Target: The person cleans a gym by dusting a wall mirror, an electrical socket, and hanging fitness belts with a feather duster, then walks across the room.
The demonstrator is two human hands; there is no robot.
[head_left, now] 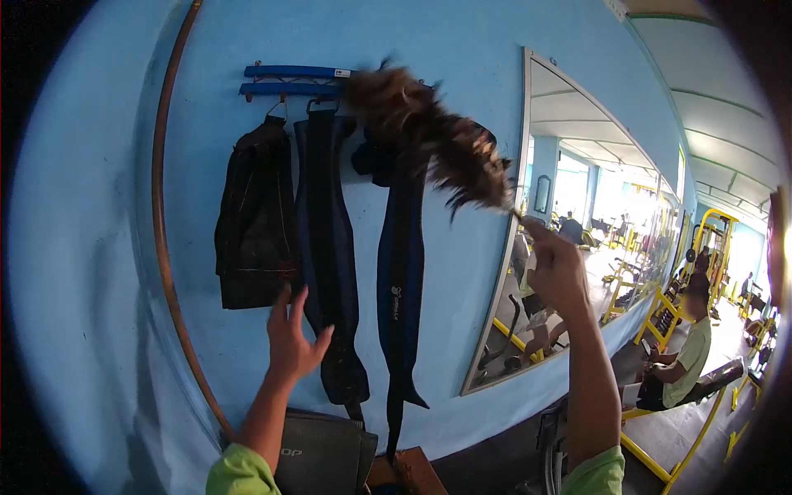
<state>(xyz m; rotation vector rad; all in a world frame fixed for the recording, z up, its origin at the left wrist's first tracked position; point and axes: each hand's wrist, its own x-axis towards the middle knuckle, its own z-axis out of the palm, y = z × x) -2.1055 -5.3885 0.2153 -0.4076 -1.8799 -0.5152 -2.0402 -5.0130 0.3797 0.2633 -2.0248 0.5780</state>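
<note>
My right hand grips the thin handle of a brown feather duster. Its feathers are blurred and lie across the right part of a blue wall rack. My left hand is raised with fingers spread, close to the lower end of a black hanging bag-like item and a dark blue weightlifting belt; whether it touches either I cannot tell. A second belt hangs to the right, its top partly hidden by the duster.
A long brown pole leans on the blue wall at left. Below are a dark grey padded item and a brown box. At right hang a framed mirror and yellow gym machines; a person sits on a bench.
</note>
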